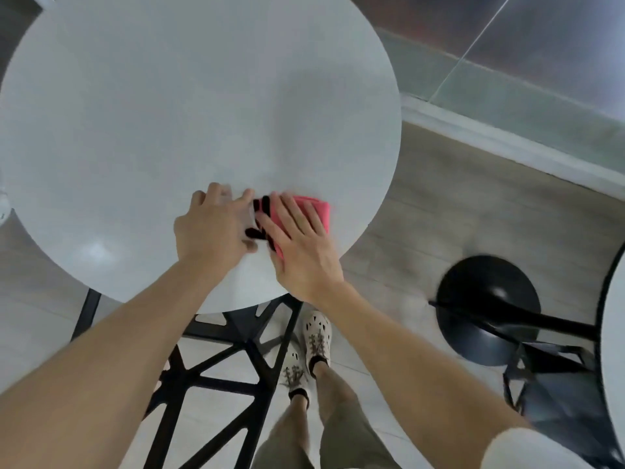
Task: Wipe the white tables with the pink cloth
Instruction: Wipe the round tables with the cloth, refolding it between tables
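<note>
Pink cloth [318,207] largely under right hand [301,245]; left hand [209,228] blurred, perhaps on it.

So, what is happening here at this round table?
A person stands at the round white table and wipes it near its front edge. The right hand lies flat on the folded pink cloth, pressing it. The left hand rests on the tabletop beside the cloth, fingers spread; blur hides whether it touches it. A second white table shows at the right.

Both arms reach forward. Right hand [301,242] flat, fingers straight. Left hand [211,228] beside it, fingers bent.
</note>
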Demonstrator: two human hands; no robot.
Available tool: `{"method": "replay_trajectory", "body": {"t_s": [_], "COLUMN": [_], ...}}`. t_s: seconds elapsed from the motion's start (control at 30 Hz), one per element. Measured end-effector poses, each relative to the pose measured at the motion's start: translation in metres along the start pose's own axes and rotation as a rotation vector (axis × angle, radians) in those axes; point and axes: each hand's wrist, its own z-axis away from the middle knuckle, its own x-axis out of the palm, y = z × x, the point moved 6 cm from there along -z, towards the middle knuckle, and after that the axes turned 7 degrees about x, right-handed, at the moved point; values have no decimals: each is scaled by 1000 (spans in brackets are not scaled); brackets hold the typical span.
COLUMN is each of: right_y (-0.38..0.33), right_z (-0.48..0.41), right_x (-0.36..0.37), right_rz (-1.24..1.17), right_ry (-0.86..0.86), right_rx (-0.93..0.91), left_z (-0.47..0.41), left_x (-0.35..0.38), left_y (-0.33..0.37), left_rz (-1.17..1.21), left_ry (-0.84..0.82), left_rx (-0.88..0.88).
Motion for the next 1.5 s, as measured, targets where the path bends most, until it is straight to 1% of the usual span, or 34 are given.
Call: {"method": "replay_trajectory", "body": {"t_s": [0.03,0.07,0.1,0.13,0.17,0.23,0.3,0.37,0.4,0.43,0.5,0.57,0.6,0.63,0.67,0.77,0.83,0.9,0.93,0.97,1.03,1.07,1.13,1.17,1.2,1.23,1.3,1.37,1.4,1.43,1.47,1.5], "right_y": [5,21,45,72,100,149,162,132,103,70,18,14,25,40,56,94,87,40,-1,-49,-136,-158,-152,-134,-110,-82,-27,-4,-10,-31,-63,-103], "right_z": [13,16,10,-3,-22,-59,-81,-72,-56,-37,5,26,25,20,12,-9,-11,-2,4,9,19,26,34,36,36,35,29,19,13,8,3,-1], "right_x": [0,-3,-9,-17,-27,-45,-47,-38,-31,-21,-4,-4,-7,-11,-15,-26,-21,-6,8,25,56,64,65,60,53,43,23,14,15,18,26,39], "right_rz": [19,39,57,54,49,64,84,78,72,58,24,41,63,82,95,120,137,106,87,59,15,11,31,53,75,91,121,150,145,126,94,61], "right_ry": [-47,-77,-74,-43,31,133,191,261,260,225,79,22,25,41,81,209,301,402,410,370,208,152,122,116,122,161,258,337,385,425,433,386], "right_rx": [-118,-173,-166,-104,-5,233,414,523,513,440,226,36,4,19,73,376,604,810,825,750,498,387,241,218,241,311,536,764,853,903,881,775], "left_z": [1,2,2,2,0,-2,-4,-5,-6,-6,-5,-2,1,6,11,28,37,46,50,52,55,55,55,55,53,52,51,52,53,53,53,53], "left_x": [-1,-1,-1,-1,-1,1,2,2,3,3,3,5,5,6,7,12,13,12,12,12,13,14,16,17,18,18,19,20,21,20,21,21], "left_y": [0,1,3,3,2,-1,-4,-4,-5,-5,-4,-5,-5,-7,-10,-32,-56,-87,-103,-118,-143,-152,-163,-167,-168,-169,-168,-167,-168,-169,-169,-168], "left_rz": [4,3,-5,-15,-18,-14,-15,-10,-9,-8,2,23,42,68,99,145,139,145,149,149,131,115,74,57,51,51,59,67,69,69,67,59], "left_ry": [0,-4,-7,-6,-1,10,24,31,34,34,25,24,34,56,82,151,185,219,232,240,226,208,175,167,167,169,172,161,158,161,165,170], "left_rx": [0,2,5,10,13,19,24,39,46,52,72,117,157,209,265,410,456,450,439,428,419,423,436,449,462,468,460,443,435,431,429,426]}}
